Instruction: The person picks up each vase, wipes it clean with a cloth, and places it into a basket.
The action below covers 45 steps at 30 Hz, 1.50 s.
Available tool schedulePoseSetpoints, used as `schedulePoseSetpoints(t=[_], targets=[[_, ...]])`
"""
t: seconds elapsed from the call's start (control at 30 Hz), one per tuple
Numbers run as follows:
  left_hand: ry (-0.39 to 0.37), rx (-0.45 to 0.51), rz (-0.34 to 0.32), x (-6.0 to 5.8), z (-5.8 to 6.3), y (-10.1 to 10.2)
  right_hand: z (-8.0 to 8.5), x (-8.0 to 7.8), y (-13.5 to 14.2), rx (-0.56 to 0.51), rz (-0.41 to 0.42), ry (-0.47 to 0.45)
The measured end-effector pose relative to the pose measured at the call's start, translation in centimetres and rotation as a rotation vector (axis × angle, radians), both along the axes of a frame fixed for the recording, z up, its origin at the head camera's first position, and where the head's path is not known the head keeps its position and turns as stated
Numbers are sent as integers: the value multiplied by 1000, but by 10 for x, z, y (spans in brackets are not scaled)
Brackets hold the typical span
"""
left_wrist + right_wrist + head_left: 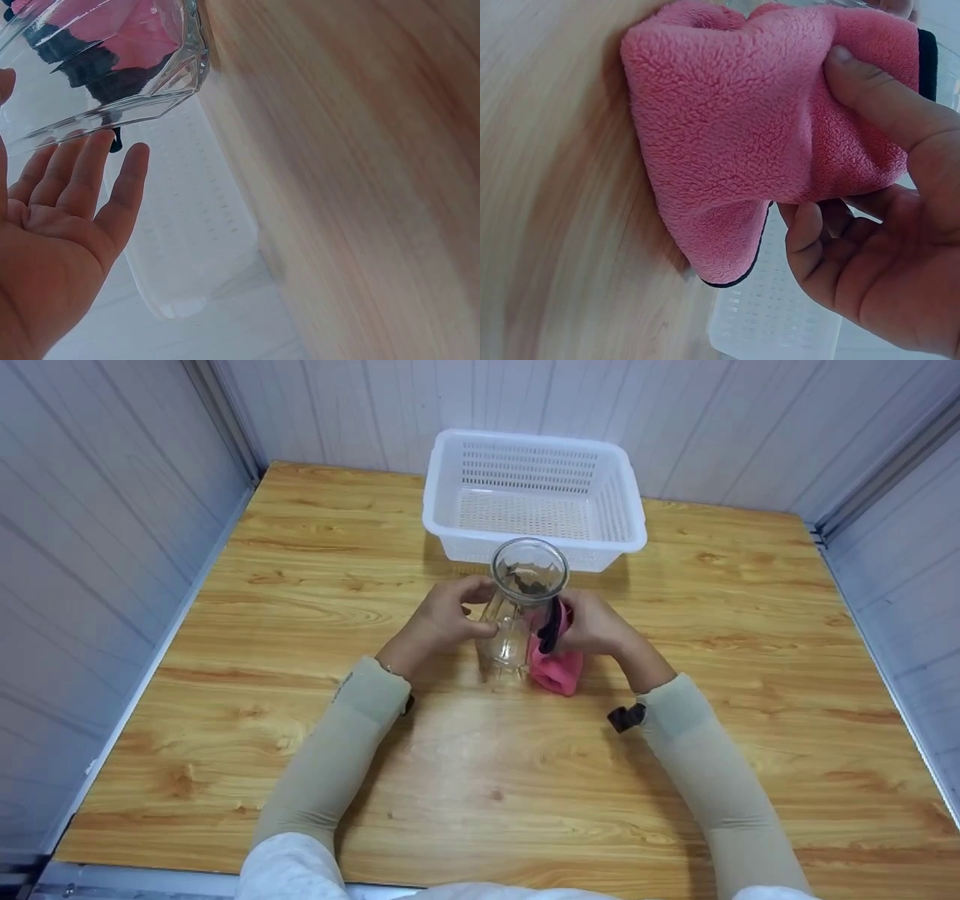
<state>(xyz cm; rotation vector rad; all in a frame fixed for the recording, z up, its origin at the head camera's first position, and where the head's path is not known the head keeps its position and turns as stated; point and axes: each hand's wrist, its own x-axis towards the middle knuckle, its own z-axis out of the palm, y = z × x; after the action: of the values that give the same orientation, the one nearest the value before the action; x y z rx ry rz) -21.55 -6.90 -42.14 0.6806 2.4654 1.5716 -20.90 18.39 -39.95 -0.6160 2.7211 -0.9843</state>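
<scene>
A clear glass vase [506, 641] with a wide round rim and faceted base is upright between both hands, in front of the basket. My left hand [442, 619] holds it from the left, thumb on the near side and fingers behind; in the left wrist view those fingers [86, 176] are only slightly bent along the glass. My right hand [596, 622] grips a pink plush cloth [727, 127] with black edging against the vase's right side. The cloth's lower part hangs towards the table. I cannot tell whether the vase's base touches the tabletop.
A white perforated plastic basket [637, 536] stands at the back of the wooden table [465, 795], just behind the vase. Pale panelled walls [360, 412] enclose the table at the back and both sides.
</scene>
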Motion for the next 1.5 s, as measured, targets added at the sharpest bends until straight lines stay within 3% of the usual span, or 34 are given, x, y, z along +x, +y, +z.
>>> schedulePoseSetpoints(t=[0.43, 0.73, 1.1, 1.5], targets=[[58, -90, 1, 5, 4, 1, -1, -2, 5, -57, -7, -80], [-23, -61, 18, 3, 3, 3, 4, -2, 5, -124, -25, -35], [14, -66, 29, 2, 5, 4, 23, -3, 3, -212, -20, 66], [14, -65, 8, 0, 6, 3, 34, -3, 2, -242, -44, 39]])
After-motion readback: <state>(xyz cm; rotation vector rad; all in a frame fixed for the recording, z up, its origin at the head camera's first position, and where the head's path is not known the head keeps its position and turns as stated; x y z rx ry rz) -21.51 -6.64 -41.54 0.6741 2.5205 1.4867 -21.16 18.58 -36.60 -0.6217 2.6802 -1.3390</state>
